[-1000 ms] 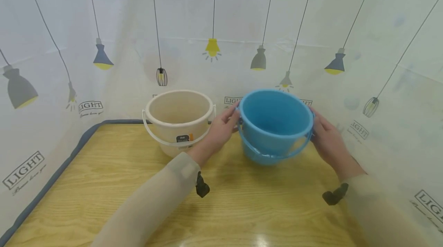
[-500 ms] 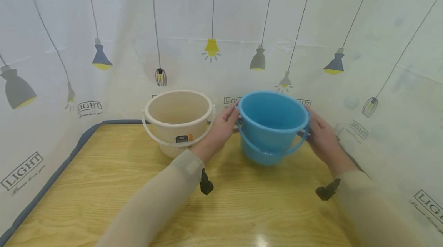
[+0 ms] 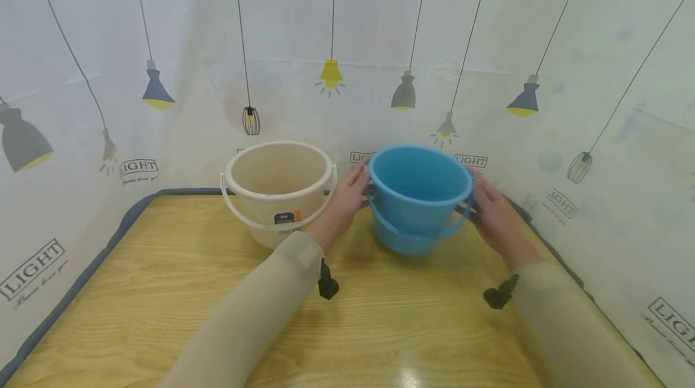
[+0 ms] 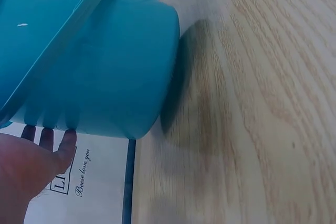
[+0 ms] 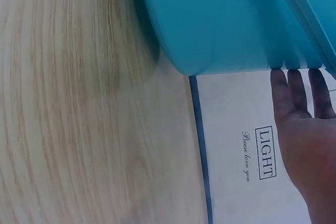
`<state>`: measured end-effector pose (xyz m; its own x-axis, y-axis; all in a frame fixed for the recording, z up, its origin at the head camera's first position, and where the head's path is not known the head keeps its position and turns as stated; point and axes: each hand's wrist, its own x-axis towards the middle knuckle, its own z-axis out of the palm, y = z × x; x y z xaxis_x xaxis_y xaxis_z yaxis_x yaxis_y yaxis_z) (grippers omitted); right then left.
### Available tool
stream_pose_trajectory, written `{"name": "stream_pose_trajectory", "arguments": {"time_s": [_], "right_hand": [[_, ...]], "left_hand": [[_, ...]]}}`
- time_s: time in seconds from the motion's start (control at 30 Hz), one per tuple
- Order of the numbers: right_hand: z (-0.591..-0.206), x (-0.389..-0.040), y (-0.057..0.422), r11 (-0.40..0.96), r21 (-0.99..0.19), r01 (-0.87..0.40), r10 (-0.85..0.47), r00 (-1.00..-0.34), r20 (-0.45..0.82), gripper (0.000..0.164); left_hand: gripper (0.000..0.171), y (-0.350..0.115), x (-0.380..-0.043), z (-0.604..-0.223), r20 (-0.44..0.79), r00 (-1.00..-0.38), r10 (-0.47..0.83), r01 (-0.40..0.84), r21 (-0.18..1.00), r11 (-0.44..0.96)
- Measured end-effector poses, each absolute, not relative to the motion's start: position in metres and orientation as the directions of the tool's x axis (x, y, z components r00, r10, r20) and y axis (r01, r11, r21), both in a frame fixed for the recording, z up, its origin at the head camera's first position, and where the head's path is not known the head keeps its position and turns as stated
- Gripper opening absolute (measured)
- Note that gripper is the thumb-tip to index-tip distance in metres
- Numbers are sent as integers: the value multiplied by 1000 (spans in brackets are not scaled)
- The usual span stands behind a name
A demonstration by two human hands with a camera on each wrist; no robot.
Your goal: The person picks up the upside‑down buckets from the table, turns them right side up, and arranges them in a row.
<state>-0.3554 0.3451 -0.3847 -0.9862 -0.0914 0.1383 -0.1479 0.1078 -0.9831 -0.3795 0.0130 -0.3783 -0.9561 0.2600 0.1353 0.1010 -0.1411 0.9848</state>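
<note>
Both my hands hold a blue bucket (image 3: pixel 412 219) by its sides, just under the rim. My left hand (image 3: pixel 344 198) grips its left side, and in the left wrist view several fingertips (image 4: pixel 68 139) press its wall. On the opposite side, my right hand (image 3: pixel 496 213) holds it the same way, with fingers (image 5: pixel 281 87) against the wall in the right wrist view. Neither thumb shows clearly. The bucket's handle hangs down across its front. Its base is close to the table; whether it touches I cannot tell.
A beige bucket (image 3: pixel 260 204) with a white handle and a dark label stands left of the blue one, partly behind my left forearm. The wooden table (image 3: pixel 369 327) ends at a dark blue edge. A white sheet (image 3: pixel 293 44) printed with hanging lamps surrounds it.
The blue bucket has moved a little to the left, closer to the beige bucket. Both hands have gone with it, keeping their places on its sides.
</note>
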Motion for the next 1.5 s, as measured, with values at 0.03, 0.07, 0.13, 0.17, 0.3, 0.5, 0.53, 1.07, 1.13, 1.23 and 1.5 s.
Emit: {"name": "stream_pose_trajectory", "arguments": {"time_s": [0.03,0.07,0.13,0.17,0.3,0.5,0.53,1.07,1.13,1.23,1.5], "right_hand": [[-385,-356,345,100,-984,-145,-95,-986,135,66],[-386,-357,344,96,-985,-142,-97,-986,133,66],[-386,-357,343,88,-987,-135,-98,-987,127,66],[-386,-357,343,84,-988,-130,-95,-988,122,65],[-386,-357,340,73,-990,-121,-93,-989,114,64],[-388,-358,337,27,-993,-111,-123,-987,107,62],[-388,-359,337,27,-993,-116,-135,-985,111,62],[-386,-362,337,-123,-990,-70,-160,-983,90,60],[-386,-362,337,-124,-989,-77,-157,-983,96,60],[-387,-363,336,-121,-989,-85,-152,-983,103,60],[-389,-364,332,-83,-986,-142,-126,-980,152,58]], "left_hand": [[53,13,-380,-379,134,-957,259,99,985,-144],[53,13,-381,-379,130,-957,258,95,985,-146],[53,12,-383,-380,125,-958,258,89,985,-149],[53,12,-384,-380,122,-959,258,85,985,-148],[51,12,-387,-382,110,-961,253,74,986,-148],[54,13,-391,-384,92,-966,243,60,989,-134],[54,14,-391,-384,89,-966,241,59,990,-131],[56,18,-398,-388,93,-962,258,59,989,-139],[56,19,-399,-387,90,-964,252,56,989,-138],[56,18,-400,-387,82,-966,244,49,989,-136],[58,18,-396,-387,85,-965,246,53,990,-134]]}}
